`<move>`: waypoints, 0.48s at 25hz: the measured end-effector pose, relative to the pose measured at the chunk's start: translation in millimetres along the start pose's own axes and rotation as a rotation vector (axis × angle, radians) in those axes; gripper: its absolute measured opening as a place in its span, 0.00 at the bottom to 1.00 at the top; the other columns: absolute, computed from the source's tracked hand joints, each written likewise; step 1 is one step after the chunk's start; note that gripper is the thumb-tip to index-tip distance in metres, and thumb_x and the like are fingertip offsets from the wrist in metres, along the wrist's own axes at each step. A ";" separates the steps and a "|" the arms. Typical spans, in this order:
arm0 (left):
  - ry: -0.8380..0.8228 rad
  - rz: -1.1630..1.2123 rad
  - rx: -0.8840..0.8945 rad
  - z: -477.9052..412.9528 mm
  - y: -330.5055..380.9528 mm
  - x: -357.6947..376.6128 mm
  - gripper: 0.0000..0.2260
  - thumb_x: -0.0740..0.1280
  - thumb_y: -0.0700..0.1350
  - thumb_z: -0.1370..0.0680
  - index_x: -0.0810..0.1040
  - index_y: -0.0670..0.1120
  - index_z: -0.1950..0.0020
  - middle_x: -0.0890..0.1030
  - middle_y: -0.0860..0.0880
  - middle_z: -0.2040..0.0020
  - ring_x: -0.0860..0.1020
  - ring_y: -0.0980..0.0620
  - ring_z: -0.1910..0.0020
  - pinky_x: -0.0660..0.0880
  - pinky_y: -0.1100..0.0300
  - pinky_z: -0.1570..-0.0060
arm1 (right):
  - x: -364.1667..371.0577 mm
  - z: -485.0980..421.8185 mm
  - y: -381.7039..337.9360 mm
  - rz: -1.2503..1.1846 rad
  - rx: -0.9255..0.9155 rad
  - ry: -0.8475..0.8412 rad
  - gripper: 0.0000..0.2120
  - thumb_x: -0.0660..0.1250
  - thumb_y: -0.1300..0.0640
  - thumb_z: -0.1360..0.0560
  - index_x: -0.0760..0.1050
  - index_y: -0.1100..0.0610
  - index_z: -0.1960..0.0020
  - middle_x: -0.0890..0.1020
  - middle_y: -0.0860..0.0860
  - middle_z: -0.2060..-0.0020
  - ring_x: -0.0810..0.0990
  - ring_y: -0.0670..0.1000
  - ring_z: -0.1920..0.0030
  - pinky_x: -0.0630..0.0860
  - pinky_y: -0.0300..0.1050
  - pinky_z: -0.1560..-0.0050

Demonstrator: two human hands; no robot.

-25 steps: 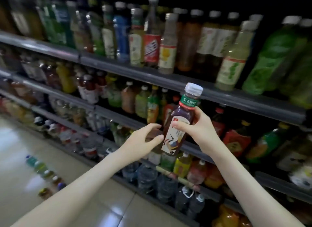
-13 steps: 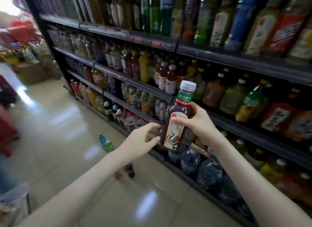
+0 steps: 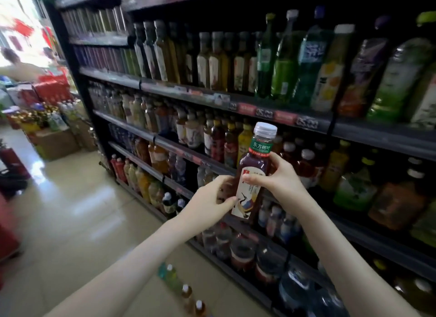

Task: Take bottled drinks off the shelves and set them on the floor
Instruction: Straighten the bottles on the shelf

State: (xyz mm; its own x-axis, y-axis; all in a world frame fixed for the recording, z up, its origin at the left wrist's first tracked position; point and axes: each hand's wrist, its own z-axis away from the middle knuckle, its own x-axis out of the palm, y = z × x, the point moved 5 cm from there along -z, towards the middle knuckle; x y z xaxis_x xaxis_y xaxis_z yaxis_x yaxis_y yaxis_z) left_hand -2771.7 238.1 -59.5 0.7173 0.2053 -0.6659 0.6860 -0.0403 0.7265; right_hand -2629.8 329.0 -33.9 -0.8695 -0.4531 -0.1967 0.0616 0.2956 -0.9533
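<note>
Floor (image 3: 70, 222): glossy pale tile with bright reflections.
Cardboard box (image 3: 56, 143): one brown, matte carton standing on the floor at the far left, beyond the end of the shelves.
Floor bottles (image 3: 186, 293): a short row standing upright on the tile near the foot of the shelves. Three white caps can be counted, and a teal shape at the far end is too blurred to tell.
Left hand (image 3: 207, 203): curled round the lower half of the dark bottle, thumb tip on the label.
Dark bottle (image 3: 252, 175): one, clear smooth plastic, dark red-brown contents, ribbed white cap, green neck band and a cream label with a bird drawing. It is held almost upright in the air, in front of the middle shelves, off the floor.
Right hand (image 3: 280, 179): grips the bottle's upper body, thumb across the front, fingers behind.
Shelves (image 3: 354, 130): dark metal tiers with grey front rails and red price tags, packed with rows of bottles.
</note>
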 end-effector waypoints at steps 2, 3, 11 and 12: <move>0.003 -0.032 0.050 -45.1 -13.7 -35.6 0.20 0.64 0.48 0.21 0.66 0.53 0.30 0.73 0.62 0.45 0.74 0.68 0.50 0.67 0.81 0.54 | 13.8 -53.9 -10.8 0.021 -0.031 0.046 0.23 0.79 0.58 0.36 0.76 0.51 0.43 0.84 0.46 0.54 0.83 0.44 0.53 0.80 0.46 0.49; 0.007 -0.030 0.072 -64.7 -21.4 -50.4 0.20 0.64 0.48 0.21 0.66 0.53 0.29 0.74 0.61 0.43 0.73 0.69 0.51 0.67 0.82 0.54 | 19.7 -75.7 -16.7 0.029 -0.047 0.062 0.23 0.79 0.58 0.36 0.76 0.50 0.44 0.84 0.46 0.54 0.83 0.44 0.52 0.80 0.48 0.48; -0.109 -0.102 0.324 -204.0 -69.5 -128.4 0.28 0.67 0.57 0.25 0.63 0.53 0.28 0.73 0.60 0.38 0.72 0.61 0.39 0.69 0.67 0.41 | 57.6 -187.1 -40.2 -0.061 -0.092 0.317 0.21 0.77 0.65 0.35 0.76 0.56 0.44 0.85 0.50 0.54 0.84 0.46 0.53 0.78 0.34 0.59; -0.161 -0.063 0.341 -218.4 -72.5 -133.9 0.31 0.69 0.58 0.27 0.62 0.54 0.28 0.74 0.60 0.39 0.73 0.62 0.40 0.70 0.65 0.40 | 64.1 -195.4 -41.2 -0.075 -0.082 0.348 0.21 0.77 0.65 0.35 0.76 0.56 0.44 0.85 0.50 0.55 0.84 0.47 0.53 0.78 0.35 0.59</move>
State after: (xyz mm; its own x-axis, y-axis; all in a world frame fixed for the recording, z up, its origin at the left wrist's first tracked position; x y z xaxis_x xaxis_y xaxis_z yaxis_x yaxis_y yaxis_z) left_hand -2944.1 427.1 14.1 0.6641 0.0628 -0.7450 0.7109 -0.3616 0.6032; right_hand -2783.9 452.0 37.5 -0.9857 -0.1671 -0.0241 -0.0356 0.3453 -0.9378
